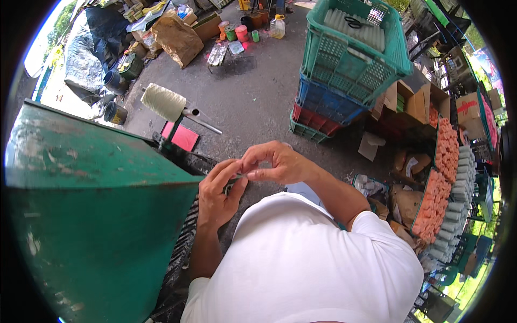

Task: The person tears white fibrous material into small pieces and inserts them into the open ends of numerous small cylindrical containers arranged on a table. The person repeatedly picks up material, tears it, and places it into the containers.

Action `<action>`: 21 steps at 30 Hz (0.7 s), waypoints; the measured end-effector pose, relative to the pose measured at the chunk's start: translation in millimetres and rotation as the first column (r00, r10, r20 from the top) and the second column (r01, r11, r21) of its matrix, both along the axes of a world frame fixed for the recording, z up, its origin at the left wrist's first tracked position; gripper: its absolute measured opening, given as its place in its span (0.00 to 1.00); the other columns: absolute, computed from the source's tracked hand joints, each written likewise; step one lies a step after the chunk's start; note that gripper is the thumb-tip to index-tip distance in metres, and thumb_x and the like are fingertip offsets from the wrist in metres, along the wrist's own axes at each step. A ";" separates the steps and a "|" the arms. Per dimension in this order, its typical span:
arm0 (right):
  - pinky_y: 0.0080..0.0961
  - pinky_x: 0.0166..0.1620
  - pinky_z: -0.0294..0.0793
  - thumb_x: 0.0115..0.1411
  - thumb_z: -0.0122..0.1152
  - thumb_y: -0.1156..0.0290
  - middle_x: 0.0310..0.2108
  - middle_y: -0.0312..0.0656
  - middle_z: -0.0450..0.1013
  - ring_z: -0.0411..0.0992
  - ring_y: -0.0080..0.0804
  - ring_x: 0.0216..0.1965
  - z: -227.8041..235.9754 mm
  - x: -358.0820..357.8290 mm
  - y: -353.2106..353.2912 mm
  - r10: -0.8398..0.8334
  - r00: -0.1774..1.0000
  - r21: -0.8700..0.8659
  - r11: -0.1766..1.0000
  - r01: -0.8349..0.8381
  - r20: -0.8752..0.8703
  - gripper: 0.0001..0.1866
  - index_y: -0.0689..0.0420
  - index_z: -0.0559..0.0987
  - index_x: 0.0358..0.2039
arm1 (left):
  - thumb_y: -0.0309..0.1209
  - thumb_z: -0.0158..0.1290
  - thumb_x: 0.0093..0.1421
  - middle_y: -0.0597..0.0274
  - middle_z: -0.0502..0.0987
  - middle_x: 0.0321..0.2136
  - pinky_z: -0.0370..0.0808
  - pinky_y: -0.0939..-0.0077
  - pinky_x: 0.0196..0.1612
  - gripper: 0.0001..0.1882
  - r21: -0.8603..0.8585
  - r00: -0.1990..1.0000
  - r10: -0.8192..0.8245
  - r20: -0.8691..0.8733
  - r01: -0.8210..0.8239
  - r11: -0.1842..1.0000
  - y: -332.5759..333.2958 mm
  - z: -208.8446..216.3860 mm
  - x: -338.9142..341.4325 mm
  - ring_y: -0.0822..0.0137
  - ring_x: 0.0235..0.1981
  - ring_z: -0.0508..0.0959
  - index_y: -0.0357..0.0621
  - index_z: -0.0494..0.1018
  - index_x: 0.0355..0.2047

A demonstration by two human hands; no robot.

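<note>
My left hand and my right hand meet in front of my body, fingertips almost touching. Each is closed in a pinch; whatever thin or small thing lies between the fingers is too small to name. Close to my left hand is the pointed corner of a large green metal housing with worn paint. Beyond the hands, a spool of cream thread sits tilted on a metal rod, above a red flat piece.
Stacked plastic crates stand ahead to the right; the top green one holds whitish sticks and black scissors. Orange bundles and grey-white rolls line the right side. Paint-stained tubs and a brown paper sack rest farther off.
</note>
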State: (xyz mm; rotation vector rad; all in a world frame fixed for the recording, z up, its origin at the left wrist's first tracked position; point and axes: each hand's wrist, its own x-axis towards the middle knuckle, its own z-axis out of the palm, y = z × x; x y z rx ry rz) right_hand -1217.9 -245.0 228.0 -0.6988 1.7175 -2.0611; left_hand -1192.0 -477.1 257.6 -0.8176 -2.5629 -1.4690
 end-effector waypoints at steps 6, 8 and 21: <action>0.25 0.45 0.74 0.51 0.60 0.87 0.38 0.43 0.78 0.75 0.28 0.43 -2.8 -203.7 -4.3 0.343 0.918 -0.446 0.866 -0.226 0.200 0.09 0.63 0.83 0.32 | 0.42 0.76 0.52 0.43 0.80 0.54 0.83 0.61 0.50 0.31 0.164 0.992 0.102 -0.079 -0.088 0.983 22.0 11.8 -101.0 0.50 0.50 0.84 0.38 0.81 0.52; 0.25 0.43 0.74 0.50 0.59 0.87 0.37 0.42 0.78 0.75 0.28 0.42 -9.2 -255.4 -8.5 0.398 0.898 -0.473 0.838 -0.272 0.189 0.08 0.63 0.82 0.31 | 0.42 0.76 0.52 0.42 0.80 0.53 0.83 0.61 0.50 0.31 0.078 0.981 0.154 -0.120 -0.145 0.986 30.9 21.4 -130.0 0.49 0.50 0.84 0.37 0.81 0.51; 0.33 0.44 0.75 0.56 0.73 0.67 0.34 0.44 0.79 0.79 0.36 0.38 81.5 -472.6 -56.5 0.782 0.596 -0.314 0.529 -0.789 -0.182 0.11 0.63 0.84 0.32 | 0.40 0.76 0.51 0.39 0.71 0.63 0.76 0.54 0.60 0.46 0.539 0.933 0.311 0.181 -0.358 0.762 28.7 53.0 -285.3 0.50 0.60 0.76 0.35 0.70 0.67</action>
